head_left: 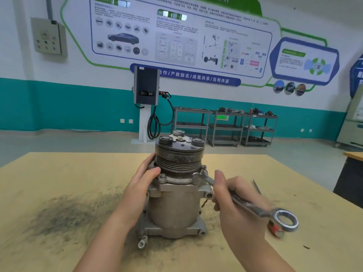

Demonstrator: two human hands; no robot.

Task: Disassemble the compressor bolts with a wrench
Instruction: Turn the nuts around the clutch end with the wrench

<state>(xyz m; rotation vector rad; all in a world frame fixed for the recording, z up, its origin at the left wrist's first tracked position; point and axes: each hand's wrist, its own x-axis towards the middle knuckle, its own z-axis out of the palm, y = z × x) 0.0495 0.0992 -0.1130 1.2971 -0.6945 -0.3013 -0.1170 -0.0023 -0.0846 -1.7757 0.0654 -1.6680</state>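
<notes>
From the head view, you are standing the compressor [174, 195] upright on the bench [59, 193], pulley end up, roughly in the middle and close to you. Your left hand [141, 183] is bracing it, with the fingers curled around the flange just under the grooved pulley and the thumb lying over the rim. Your right hand [233, 201] is gripping the wrench [243, 201] mid-shank, fingers clenched round it, while the open end is sitting on the right-hand flange bolt [196, 176] — how squarely it is seated I cannot tell, since the wrench is blurred.

That seating is the main risk. If the jaw is only half on the head, it is likely to slip off as you pull and round the corners, and your right knuckles would be heading toward the mounting ear just below. Holding the shank so near the bolt is also giving you little leverage, which invites a sudden jerk.

The compressor is resting on a narrow base with nothing clamping it, so a hard sideways pull could tip or spin it against your left hand. Your left thumb is lying close to the other front bolt [162, 177] — a slip could catch it.

A red-handled tool [275, 228] is lying under the wrench's ring end, and a long swing could knock it along the bench.
</notes>
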